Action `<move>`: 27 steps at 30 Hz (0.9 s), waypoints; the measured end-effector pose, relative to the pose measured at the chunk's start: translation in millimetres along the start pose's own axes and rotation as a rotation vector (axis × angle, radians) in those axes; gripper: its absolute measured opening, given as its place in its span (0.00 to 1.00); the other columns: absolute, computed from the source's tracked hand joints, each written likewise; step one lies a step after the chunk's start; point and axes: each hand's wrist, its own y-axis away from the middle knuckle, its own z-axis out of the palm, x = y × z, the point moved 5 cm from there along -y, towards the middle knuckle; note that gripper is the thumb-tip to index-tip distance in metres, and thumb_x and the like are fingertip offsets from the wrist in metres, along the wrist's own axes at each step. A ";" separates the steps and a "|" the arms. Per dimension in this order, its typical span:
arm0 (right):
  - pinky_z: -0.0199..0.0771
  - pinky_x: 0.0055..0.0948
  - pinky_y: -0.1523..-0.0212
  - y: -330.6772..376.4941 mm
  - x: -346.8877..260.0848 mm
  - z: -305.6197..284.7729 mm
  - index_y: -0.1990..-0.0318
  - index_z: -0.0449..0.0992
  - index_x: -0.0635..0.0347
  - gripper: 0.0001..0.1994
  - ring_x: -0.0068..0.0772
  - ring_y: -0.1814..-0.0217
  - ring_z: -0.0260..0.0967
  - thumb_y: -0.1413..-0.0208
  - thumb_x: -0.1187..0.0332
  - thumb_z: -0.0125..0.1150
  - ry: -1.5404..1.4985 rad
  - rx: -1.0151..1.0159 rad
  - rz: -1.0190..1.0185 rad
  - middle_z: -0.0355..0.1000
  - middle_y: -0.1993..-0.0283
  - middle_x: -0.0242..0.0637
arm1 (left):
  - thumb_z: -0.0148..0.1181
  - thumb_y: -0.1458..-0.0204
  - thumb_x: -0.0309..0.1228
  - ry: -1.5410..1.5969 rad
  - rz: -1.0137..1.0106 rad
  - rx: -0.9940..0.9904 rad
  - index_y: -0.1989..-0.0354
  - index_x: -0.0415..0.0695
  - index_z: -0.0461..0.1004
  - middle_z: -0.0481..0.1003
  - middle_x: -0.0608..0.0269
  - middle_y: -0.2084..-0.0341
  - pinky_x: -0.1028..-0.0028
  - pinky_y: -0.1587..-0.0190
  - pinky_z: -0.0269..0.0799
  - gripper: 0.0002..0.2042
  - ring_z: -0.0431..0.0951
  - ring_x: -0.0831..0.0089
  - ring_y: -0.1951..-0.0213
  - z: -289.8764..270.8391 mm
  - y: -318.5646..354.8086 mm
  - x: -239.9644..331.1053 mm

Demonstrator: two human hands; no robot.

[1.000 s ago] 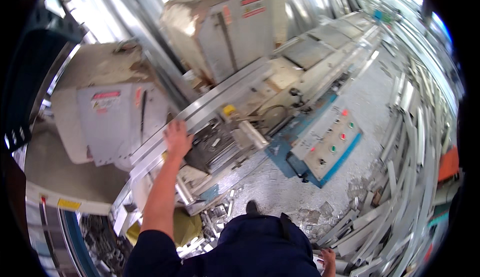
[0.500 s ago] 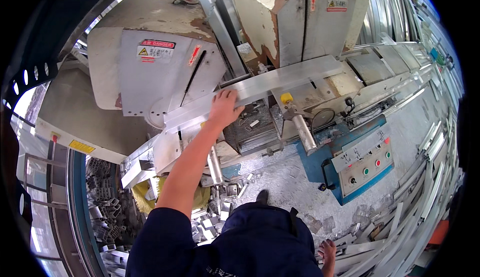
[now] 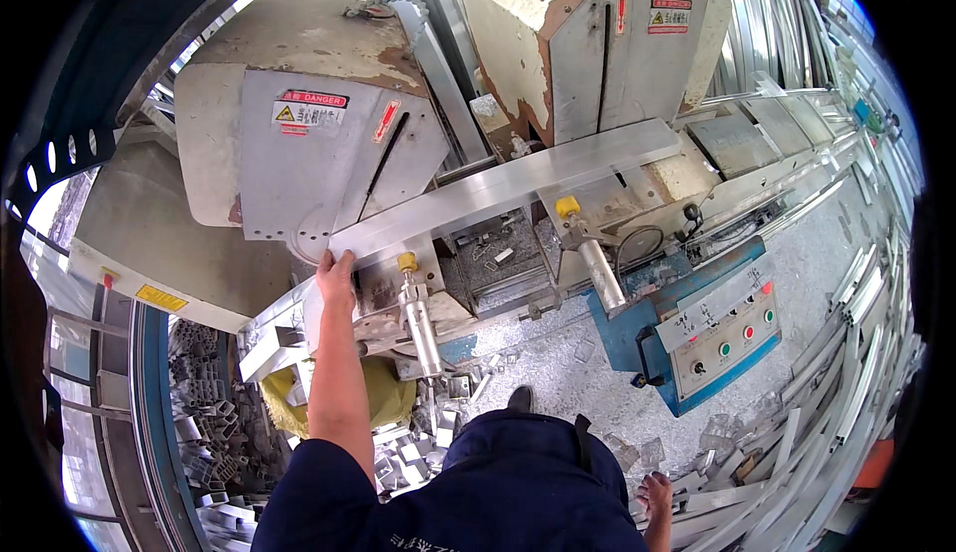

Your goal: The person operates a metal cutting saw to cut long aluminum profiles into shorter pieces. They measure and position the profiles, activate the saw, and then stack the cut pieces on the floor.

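A long silver aluminium profile (image 3: 498,186) lies slantwise across the beds of a double-head cutting saw, in front of its two hoods. At its left end is my left hand (image 3: 337,275), with thumb and fingers closed on the end corner. Just right of that hand, a clamp cylinder with a yellow tip (image 3: 408,265) stands before the profile. A second yellow-tipped clamp (image 3: 569,208) stands farther right, near the profile's front side. My right hand (image 3: 655,496) hangs low beside my body with its fingers loosely bent and apart; nothing shows in it.
The left saw hood (image 3: 329,154) and right saw hood (image 3: 637,64) rise behind the profile. A blue control box (image 3: 717,333) with buttons stands at right. Metal offcuts (image 3: 214,423) pile up at lower left by a yellow sack (image 3: 383,400). Long profiles (image 3: 836,403) lie along the right.
My left hand has moved from the middle of the profile to its left end. The profile looks nearly in the same place. My right hand stays low at my side.
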 end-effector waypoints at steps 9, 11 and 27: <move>0.77 0.37 0.67 -3.9 -11.0 5.0 0.38 0.63 0.60 0.28 0.33 0.65 0.73 0.47 0.67 0.61 0.075 0.036 0.011 0.73 0.61 0.39 | 0.68 0.56 0.31 -0.302 0.144 0.029 0.70 0.39 0.70 0.63 0.74 0.76 0.77 0.70 0.57 0.12 0.60 0.81 0.72 5.8 -4.2 -2.3; 0.77 0.41 0.65 -6.7 -2.6 8.5 0.38 0.63 0.60 0.28 0.35 0.63 0.73 0.47 0.67 0.61 0.080 0.020 0.028 0.73 0.60 0.39 | 0.70 0.56 0.34 -0.417 0.159 0.023 0.63 0.35 0.73 0.63 0.75 0.73 0.78 0.69 0.56 0.18 0.60 0.82 0.70 12.2 -2.3 3.7; 0.73 0.33 0.71 16.9 10.5 11.9 0.44 0.67 0.56 0.22 0.26 0.71 0.70 0.48 0.68 0.60 -0.097 -0.032 -0.029 0.71 0.66 0.31 | 0.72 0.66 0.34 -1.450 0.904 -0.546 0.35 0.40 0.54 0.58 0.50 0.38 0.51 0.34 0.53 0.45 0.58 0.52 0.35 292.0 88.9 34.4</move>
